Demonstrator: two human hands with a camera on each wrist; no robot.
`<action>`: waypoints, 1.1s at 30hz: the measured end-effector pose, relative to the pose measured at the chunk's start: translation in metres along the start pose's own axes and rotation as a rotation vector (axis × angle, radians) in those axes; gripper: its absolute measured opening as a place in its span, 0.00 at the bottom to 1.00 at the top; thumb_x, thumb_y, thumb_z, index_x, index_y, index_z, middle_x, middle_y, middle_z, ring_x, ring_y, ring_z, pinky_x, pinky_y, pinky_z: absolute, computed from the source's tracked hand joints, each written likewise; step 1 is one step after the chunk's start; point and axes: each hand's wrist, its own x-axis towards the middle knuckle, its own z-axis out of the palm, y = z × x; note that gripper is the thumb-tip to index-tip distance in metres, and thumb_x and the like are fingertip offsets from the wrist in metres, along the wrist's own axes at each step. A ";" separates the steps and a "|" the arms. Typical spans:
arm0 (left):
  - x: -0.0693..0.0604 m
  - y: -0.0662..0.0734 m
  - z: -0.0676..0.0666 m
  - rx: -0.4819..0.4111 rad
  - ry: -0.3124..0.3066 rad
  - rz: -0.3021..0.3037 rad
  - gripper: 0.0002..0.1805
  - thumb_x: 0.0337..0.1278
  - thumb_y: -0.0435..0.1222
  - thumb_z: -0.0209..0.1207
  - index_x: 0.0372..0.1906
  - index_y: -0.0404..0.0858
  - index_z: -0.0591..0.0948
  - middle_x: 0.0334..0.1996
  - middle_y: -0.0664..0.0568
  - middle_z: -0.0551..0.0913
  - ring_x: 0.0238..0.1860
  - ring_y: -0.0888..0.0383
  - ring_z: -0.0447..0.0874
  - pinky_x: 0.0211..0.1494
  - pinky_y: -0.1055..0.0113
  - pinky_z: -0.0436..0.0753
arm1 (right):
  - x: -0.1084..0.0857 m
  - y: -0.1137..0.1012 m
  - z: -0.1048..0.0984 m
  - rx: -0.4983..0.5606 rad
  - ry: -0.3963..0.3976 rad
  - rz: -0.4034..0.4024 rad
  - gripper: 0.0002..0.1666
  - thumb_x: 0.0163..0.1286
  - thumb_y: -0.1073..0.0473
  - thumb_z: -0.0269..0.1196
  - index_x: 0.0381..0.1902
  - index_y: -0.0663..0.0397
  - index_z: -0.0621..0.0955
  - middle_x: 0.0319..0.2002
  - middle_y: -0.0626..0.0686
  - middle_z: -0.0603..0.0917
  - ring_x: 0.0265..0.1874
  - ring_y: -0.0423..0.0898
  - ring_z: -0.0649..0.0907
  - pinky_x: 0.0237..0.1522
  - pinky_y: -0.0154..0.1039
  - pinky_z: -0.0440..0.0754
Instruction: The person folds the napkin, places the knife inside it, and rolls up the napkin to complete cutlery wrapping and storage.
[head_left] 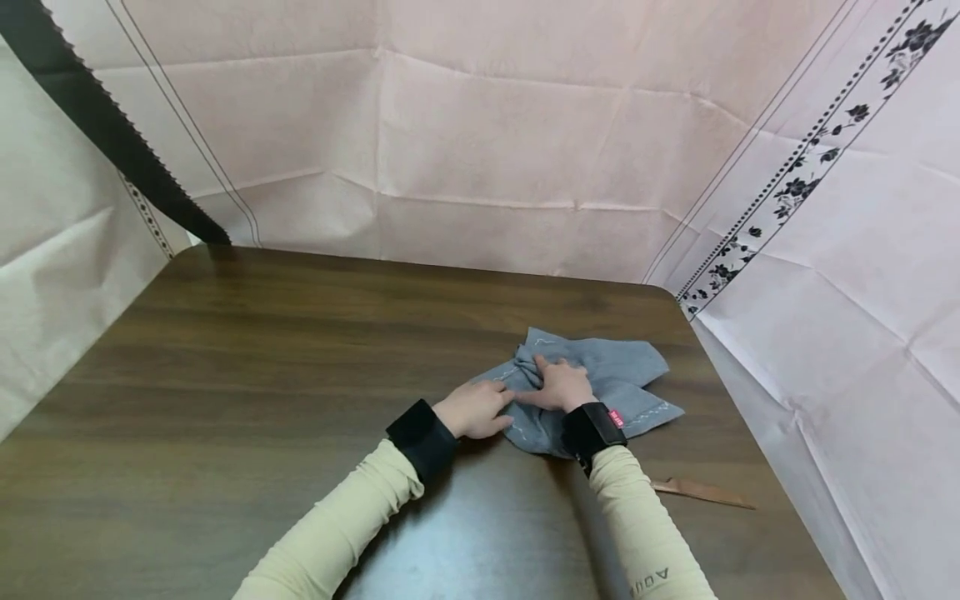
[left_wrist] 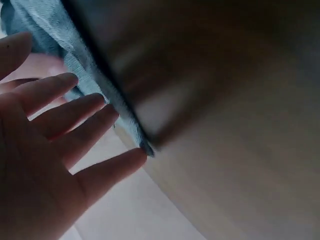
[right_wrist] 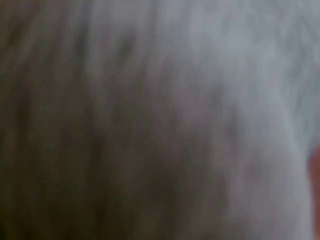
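Observation:
A blue-grey cloth [head_left: 618, 367] with pale stitching lies bunched on the right half of the brown table. My right hand [head_left: 562, 386] rests on its middle, fingers spread. At the cloth's left edge is my left hand [head_left: 474, 409], its fingers reaching the fabric. In the left wrist view the left hand [left_wrist: 55, 135] has its fingers extended and apart along the edge of the cloth [left_wrist: 85, 60]. The right wrist view is blurred, with greyish cloth [right_wrist: 260, 75] filling much of it.
A thin brown strip [head_left: 705, 492] lies on the wooden table [head_left: 225, 400], beside the right forearm. Pale sheets [head_left: 480, 142] with creases hang behind and beside the table, one with a black floral border. A dark band [head_left: 112, 125] runs down at the upper left.

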 end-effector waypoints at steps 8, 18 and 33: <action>-0.023 -0.018 0.002 0.084 0.103 -0.154 0.21 0.62 0.48 0.50 0.50 0.38 0.78 0.48 0.46 0.78 0.49 0.50 0.75 0.44 0.57 0.77 | -0.007 -0.035 0.006 0.045 0.020 -0.222 0.44 0.59 0.44 0.62 0.67 0.57 0.60 0.61 0.69 0.64 0.61 0.66 0.62 0.58 0.63 0.54; -0.065 -0.050 -0.004 0.055 0.184 -0.313 0.13 0.54 0.42 0.60 0.21 0.40 0.76 0.27 0.47 0.77 0.29 0.50 0.78 0.29 0.56 0.76 | -0.009 -0.081 0.009 0.132 -0.043 -0.486 0.42 0.62 0.45 0.60 0.68 0.56 0.60 0.64 0.65 0.61 0.62 0.60 0.64 0.58 0.54 0.62; -0.105 -0.085 -0.009 0.087 0.038 -0.383 0.30 0.45 0.48 0.66 0.51 0.34 0.75 0.44 0.43 0.78 0.44 0.45 0.77 0.37 0.51 0.77 | -0.029 -0.041 0.001 0.329 0.427 -0.757 0.05 0.61 0.63 0.61 0.33 0.59 0.82 0.31 0.51 0.81 0.30 0.45 0.78 0.33 0.41 0.75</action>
